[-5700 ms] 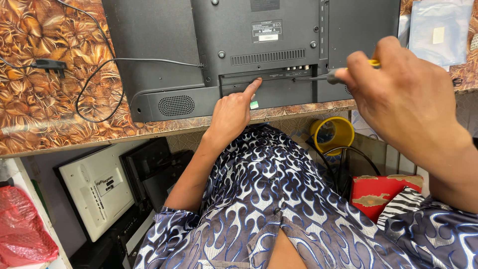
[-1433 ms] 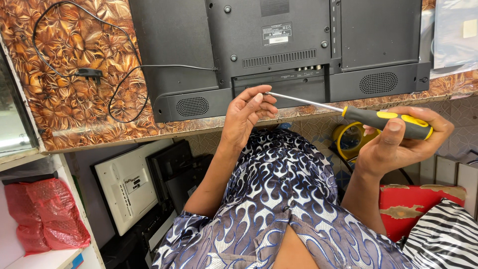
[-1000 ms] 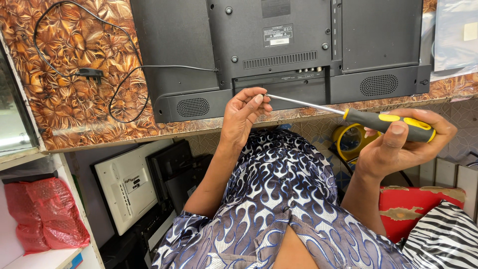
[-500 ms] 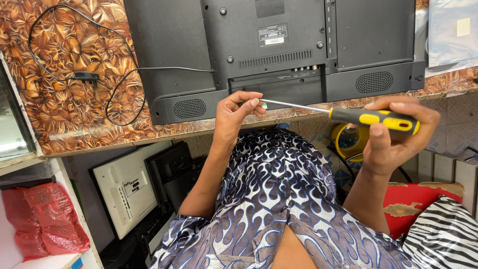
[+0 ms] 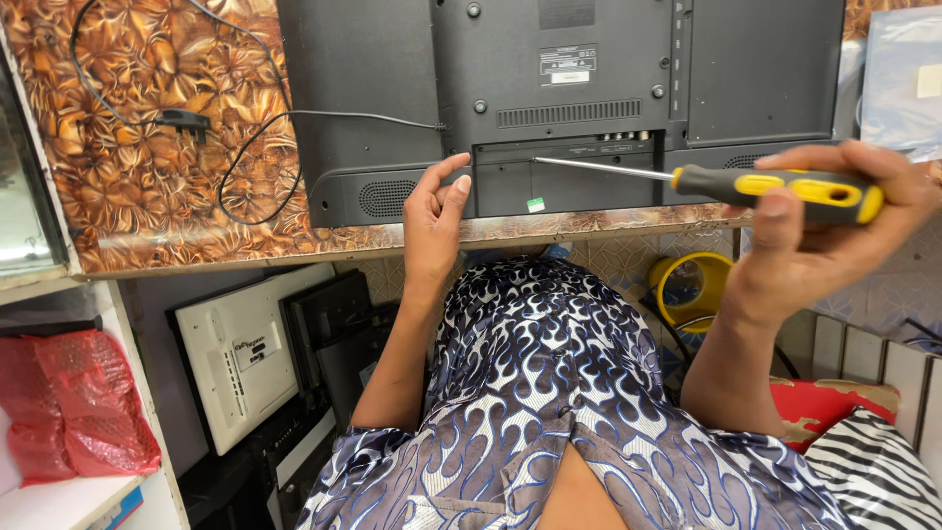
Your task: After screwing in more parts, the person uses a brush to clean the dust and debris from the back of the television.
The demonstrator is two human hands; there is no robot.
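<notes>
A black flat television (image 5: 559,98) lies screen-down on a brown patterned worktop (image 5: 137,177), its back panel facing up. My right hand (image 5: 824,231) grips a screwdriver (image 5: 775,185) by its black and yellow handle; the thin metal shaft points left, its tip over the port recess near the panel's lower edge. My left hand (image 5: 437,211) rests at the television's lower edge beside the left speaker grille, fingers curled, thumb and forefinger close together. Whether it holds a small screw I cannot tell.
A black power cable with plug (image 5: 182,123) loops over the worktop at left. Under the bench stand a white panel (image 5: 240,358) and dark panels. A red plastic bag (image 5: 83,412) sits at far left, a yellow roll (image 5: 692,285) and red cushion (image 5: 834,412) at right.
The view has shifted. My right hand raised the screwdriver so its tip now lies over the panel's port recess instead of at my left fingers. My left hand moved to the television's edge.
</notes>
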